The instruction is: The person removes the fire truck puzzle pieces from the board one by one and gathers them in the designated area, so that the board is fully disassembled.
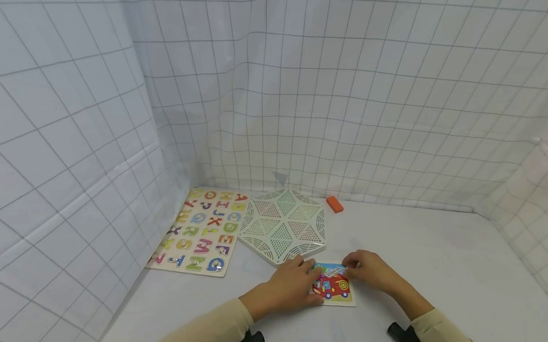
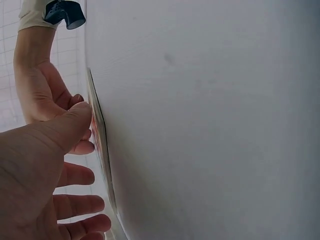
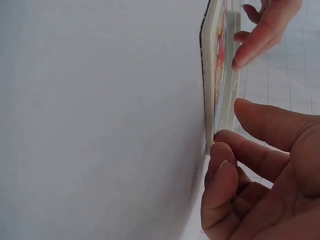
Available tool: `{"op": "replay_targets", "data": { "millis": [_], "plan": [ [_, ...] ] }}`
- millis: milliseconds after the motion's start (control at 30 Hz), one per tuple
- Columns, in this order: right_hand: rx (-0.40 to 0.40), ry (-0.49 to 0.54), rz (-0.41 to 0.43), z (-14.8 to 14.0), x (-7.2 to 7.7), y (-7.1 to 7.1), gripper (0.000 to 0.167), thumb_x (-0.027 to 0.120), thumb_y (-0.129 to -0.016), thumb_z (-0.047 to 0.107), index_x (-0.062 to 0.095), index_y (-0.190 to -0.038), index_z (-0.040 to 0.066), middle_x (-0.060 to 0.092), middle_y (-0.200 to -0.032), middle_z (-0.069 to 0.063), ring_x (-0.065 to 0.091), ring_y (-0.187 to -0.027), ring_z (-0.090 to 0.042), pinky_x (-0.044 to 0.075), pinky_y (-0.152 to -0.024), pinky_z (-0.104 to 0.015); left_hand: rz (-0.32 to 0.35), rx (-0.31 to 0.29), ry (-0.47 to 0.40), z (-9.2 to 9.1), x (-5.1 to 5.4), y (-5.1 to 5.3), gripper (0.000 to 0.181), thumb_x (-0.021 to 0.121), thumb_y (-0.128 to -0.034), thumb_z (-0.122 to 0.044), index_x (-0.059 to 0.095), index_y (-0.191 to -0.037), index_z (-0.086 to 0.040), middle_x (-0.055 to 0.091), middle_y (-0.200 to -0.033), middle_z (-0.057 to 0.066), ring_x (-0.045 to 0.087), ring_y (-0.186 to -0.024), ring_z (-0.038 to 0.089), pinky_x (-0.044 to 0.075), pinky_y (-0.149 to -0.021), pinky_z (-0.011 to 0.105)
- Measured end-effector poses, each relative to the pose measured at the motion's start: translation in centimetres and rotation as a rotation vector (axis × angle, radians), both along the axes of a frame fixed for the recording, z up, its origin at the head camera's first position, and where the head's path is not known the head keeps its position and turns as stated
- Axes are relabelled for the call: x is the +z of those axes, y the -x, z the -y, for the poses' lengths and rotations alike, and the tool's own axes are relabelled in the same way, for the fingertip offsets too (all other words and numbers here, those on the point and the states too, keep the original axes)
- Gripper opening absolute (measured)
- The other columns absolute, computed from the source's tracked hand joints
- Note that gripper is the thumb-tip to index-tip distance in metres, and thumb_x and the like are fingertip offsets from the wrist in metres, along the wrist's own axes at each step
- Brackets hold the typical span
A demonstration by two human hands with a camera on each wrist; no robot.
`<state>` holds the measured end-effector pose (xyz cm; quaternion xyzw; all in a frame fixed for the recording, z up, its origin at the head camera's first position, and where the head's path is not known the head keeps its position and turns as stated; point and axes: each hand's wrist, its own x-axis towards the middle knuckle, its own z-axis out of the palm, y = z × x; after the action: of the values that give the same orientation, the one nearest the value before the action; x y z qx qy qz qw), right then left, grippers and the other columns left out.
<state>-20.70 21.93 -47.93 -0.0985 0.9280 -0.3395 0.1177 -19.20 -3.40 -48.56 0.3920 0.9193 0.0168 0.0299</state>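
A small picture board (image 1: pixel 336 287) with a red fire truck lies flat on the white table. My left hand (image 1: pixel 292 287) rests over its left side, with the thumb (image 2: pixel 80 114) on its face and the fingers spread and fairly straight. At the board's upper right corner is my right hand (image 1: pixel 371 271), its fingers loosely bent. In the right wrist view, the index fingertip (image 3: pixel 223 136) touches the board's edge (image 3: pixel 210 90), while the thumb (image 3: pixel 250 114) stands apart from it. Part of the picture is hidden under the left fingers.
Behind the board lies a white hexagonal pegboard (image 1: pixel 282 226) with coloured holes. An alphabet puzzle board (image 1: pixel 199 231) sits to its left, and an orange block (image 1: pixel 334 204) is to its right. Gridded white cloth (image 1: pixel 298 89) hangs around the table.
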Motion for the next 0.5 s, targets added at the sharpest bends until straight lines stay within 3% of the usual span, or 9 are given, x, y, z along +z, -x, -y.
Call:
{"op": "replay_targets", "data": {
  "millis": [267,500],
  "plan": [
    [-0.009,0.01,0.01,0.09,0.3,0.01,0.02,0.076,-0.088,0.015,0.075,-0.105,0.005,0.063,-0.089,0.001,0.055,-0.085,-0.017,0.049,-0.072,-0.034,0.025,0.05,0.047,-0.6,0.29,-0.07,0.073,0.062,-0.0896,-0.069,0.055,-0.148,-0.025,0.052,-0.151,0.0,0.048,-0.129,0.022,0.043,-0.109,0.045],
    [-0.026,0.009,0.042,-0.25,0.05,0.14,0.019,0.074,-0.091,0.017,0.078,-0.106,0.007,0.069,-0.097,0.002,0.059,-0.092,-0.017,0.055,-0.08,-0.039,0.024,0.053,0.091,-0.91,0.5,0.01,0.074,0.06,-0.0882,-0.071,0.057,-0.146,-0.025,0.054,-0.15,-0.002,0.05,-0.126,0.02,0.044,-0.107,0.039]
  ]
}}
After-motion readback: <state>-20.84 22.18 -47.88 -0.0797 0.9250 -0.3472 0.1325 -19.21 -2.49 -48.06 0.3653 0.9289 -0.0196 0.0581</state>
